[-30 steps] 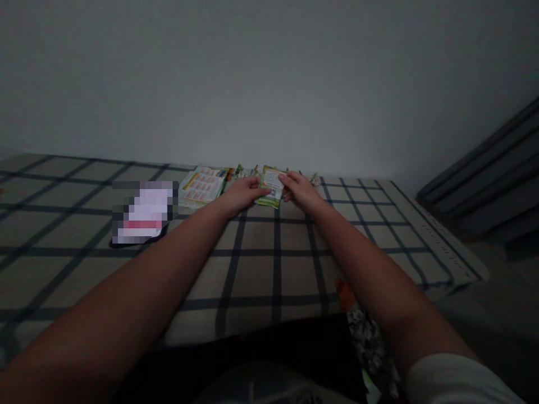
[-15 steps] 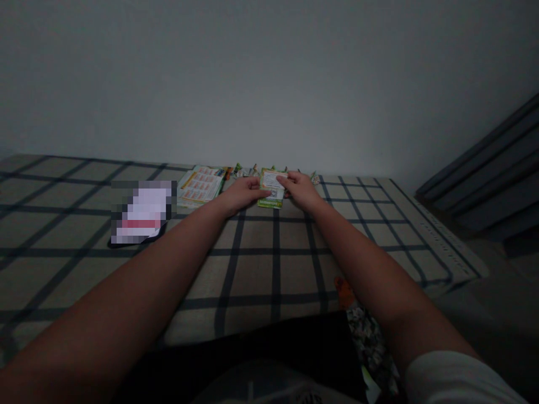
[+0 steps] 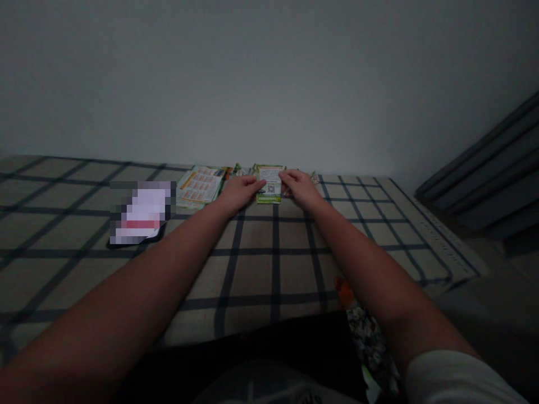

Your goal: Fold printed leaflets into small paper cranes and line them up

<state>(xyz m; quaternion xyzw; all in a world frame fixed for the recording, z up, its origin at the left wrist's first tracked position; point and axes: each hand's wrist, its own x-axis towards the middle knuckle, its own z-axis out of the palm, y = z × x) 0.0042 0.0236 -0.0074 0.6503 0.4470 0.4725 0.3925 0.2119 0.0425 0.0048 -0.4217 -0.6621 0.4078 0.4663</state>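
Between my two hands a small green-and-white printed card (image 3: 269, 191) is held up, with lines of text and a square code on its face. My left hand (image 3: 241, 193) pinches its left edge, thumb on the front. At the right edge, my right hand (image 3: 298, 185) grips it with the thumb in front and the fingers behind. Whether it is a single card or a flat packet, I cannot tell. Just left of my left hand lies a stack of printed sheets (image 3: 200, 185) with orange-and-white panels.
A phone (image 3: 145, 216) with a blurred screen lies left on the checked tablecloth (image 3: 252, 269). Small colourful wrappers (image 3: 243, 170) lie along the wall behind my hands. An orange piece (image 3: 345, 292) and a heap of crumpled wrappers (image 3: 370, 336) sit low by my right forearm.
The card has risen slightly and shifted a little left, now facing me more squarely. My left thumb has moved up toward its edge, uncovering the square code.
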